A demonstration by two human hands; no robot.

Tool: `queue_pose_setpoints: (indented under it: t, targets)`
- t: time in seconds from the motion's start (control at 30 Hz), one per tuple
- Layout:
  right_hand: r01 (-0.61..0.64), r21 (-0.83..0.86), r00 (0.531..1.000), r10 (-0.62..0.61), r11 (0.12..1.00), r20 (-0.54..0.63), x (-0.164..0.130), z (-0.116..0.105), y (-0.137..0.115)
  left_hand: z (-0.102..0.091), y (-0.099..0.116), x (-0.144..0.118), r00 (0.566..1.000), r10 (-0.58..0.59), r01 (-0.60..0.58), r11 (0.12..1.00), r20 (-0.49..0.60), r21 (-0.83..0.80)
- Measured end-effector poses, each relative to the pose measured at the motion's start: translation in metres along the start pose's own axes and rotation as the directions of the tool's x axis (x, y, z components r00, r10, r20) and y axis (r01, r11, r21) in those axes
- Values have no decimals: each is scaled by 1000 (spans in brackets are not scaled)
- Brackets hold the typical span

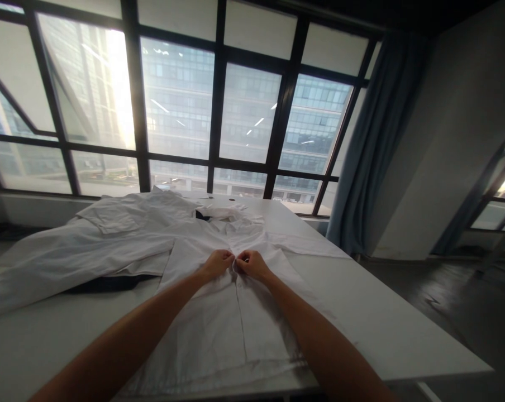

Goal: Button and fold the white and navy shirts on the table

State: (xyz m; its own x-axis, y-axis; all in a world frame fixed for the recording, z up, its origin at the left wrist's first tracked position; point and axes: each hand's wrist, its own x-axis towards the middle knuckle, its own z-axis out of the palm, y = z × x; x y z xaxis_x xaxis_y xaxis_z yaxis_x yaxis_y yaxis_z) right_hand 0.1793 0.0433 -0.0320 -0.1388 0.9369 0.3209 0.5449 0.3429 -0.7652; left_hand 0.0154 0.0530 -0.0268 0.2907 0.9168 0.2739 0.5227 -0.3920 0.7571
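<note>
A white shirt lies flat on the white table, collar away from me, its front placket running down the middle. My left hand and my right hand meet at the placket in the chest area, each pinching one edge of the fabric, fingers closed. Whether a button sits between the fingertips is too small to tell. Both forearms reach in from the bottom of the view.
A second white garment is spread over the table's left half with something dark under it. Large windows stand behind the table, a blue curtain at right. The table's right edge drops to a dark floor.
</note>
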Motion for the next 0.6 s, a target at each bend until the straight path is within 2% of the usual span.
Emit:
queue_pose_setpoints:
  t: [0.27, 0.37, 0.6]
  targets:
    - [45, -169, 998, -52, 985, -38, -4, 3, -14, 0, 2, -4, 999, 10, -10, 1000, 50, -9]
    - [67, -230, 995, -81, 971, -55, -6, 2, -19, 1, 1, -3, 999, -22, 24, 999, 48, -41]
    - [16, -258, 999, -26, 966, -38, -6, 2, -19, 5, -5, 2, 994, -97, 99, 993, 42, -67]
